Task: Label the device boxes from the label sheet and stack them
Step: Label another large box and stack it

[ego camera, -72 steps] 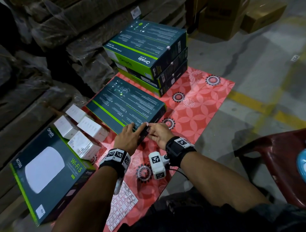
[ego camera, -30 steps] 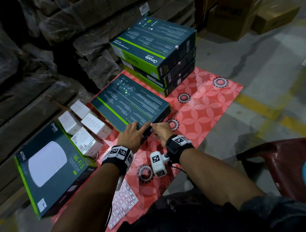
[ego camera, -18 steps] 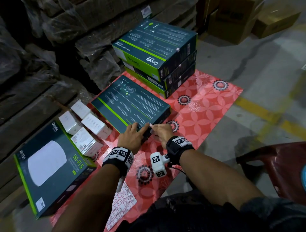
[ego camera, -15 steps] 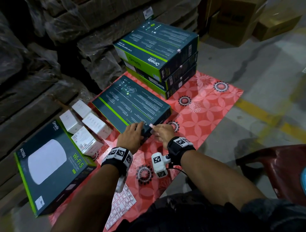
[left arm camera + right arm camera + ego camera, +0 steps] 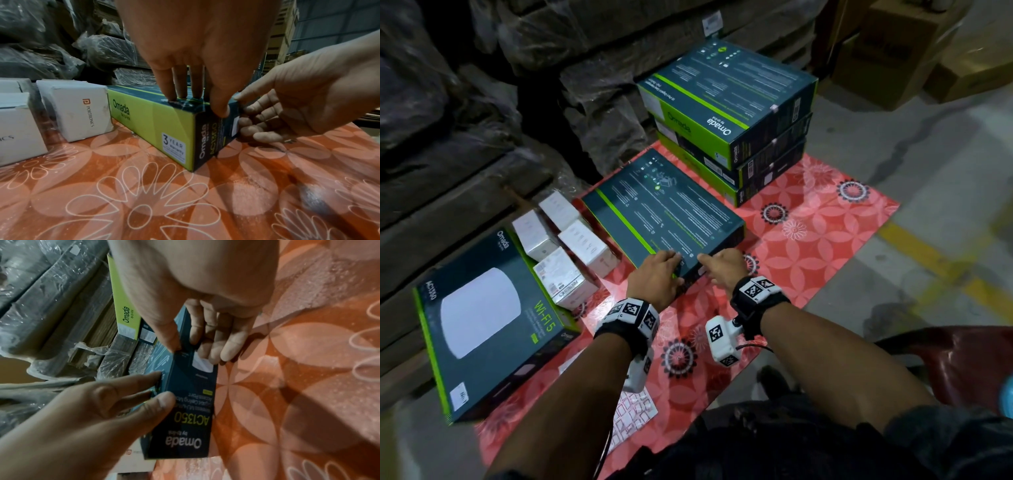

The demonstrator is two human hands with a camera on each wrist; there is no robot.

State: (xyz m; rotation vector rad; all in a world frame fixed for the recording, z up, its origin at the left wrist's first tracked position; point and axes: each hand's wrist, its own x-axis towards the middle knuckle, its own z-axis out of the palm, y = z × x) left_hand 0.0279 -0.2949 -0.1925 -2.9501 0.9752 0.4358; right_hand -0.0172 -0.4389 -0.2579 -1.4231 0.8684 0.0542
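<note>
Between six and seven o'clock the label sheet (image 5: 635, 416) is half covered by the left forearm (image 5: 571, 394). The white label (image 5: 202, 365) on the side of the box (image 5: 185, 402) is partly hidden under right-hand fingers (image 5: 228, 347).

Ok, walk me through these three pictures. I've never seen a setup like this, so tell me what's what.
No machine here: a person works with bare hands, wearing a camera on the head and one on each wrist band. The wide picture is the head view; the two close ones look along each hand. On and beside a red flowered mat lie a dark green device box, a stack of three like it, another box face up, four small white boxes and a label sheet. The left hand steadies the box's near corner; the right hand presses a white label onto its side.
</note>
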